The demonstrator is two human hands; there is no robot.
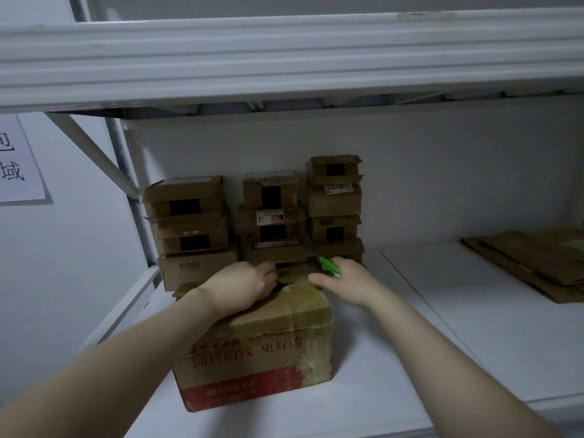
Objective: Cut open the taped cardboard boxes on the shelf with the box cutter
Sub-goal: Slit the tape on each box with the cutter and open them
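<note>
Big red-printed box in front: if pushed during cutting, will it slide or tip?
Likely slides rather than tips: the box sits squat and flat on the smooth white shelf. Its top probably flexes, since the tape there looks wrinkled. Weight can't be judged; the left hand grips its top.

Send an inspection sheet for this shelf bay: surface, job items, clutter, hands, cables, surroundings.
Surface: white metal shelf, panel seams visible.
Job's things: large brown cardboard box with red print and yellowish tape at the front; three stacks of small brown taped cardboard boxes behind it by the back wall; green-handled box cutter.
Clutter: flattened brown cardboard sheets at far right.
Hands: left hand grips the large box's far top edge; right hand holds the box cutter at that edge.
Cables: nothing seen.
Surroundings: white upper shelf beam overhead; white paper sign with black characters on the left wall.
</note>
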